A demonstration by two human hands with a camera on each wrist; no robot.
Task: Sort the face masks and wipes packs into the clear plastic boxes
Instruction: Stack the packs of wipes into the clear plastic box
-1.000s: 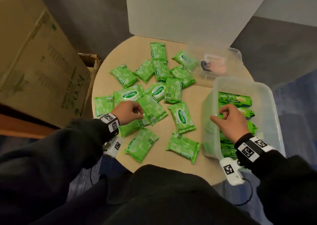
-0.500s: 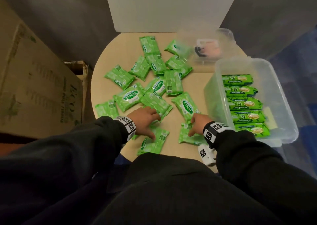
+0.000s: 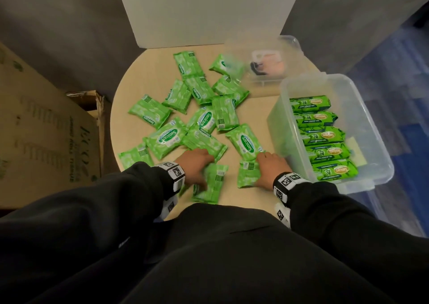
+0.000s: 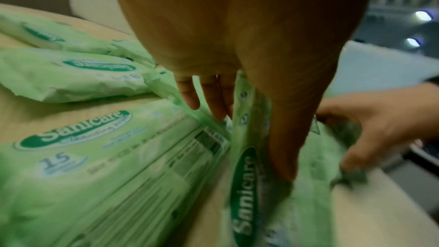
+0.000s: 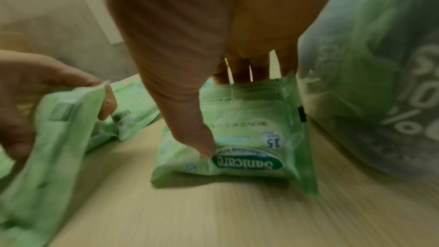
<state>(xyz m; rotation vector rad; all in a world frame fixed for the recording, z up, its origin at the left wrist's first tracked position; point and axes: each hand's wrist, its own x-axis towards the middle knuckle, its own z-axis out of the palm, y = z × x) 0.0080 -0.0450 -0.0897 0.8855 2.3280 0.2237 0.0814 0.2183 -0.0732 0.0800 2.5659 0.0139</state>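
Left hand (image 3: 197, 166) gripping a wipes pack (image 3: 212, 183), right hand (image 3: 270, 170) pinching another pack (image 3: 247, 176)

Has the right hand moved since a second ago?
Yes. The right hand left the large clear box and now grips a wipes pack on the table.

wipes packs (image 3: 167, 139) – glossy plastic film | box (image 3: 380, 155) – clear plastic | table (image 3: 144, 76) – matt wood-look

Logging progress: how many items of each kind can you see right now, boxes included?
Small wipes packs on the table: 14
Large wipes packs in the big box: 5 showing
Mask pack in the small box: 1
Clear boxes: 2
Total: 22
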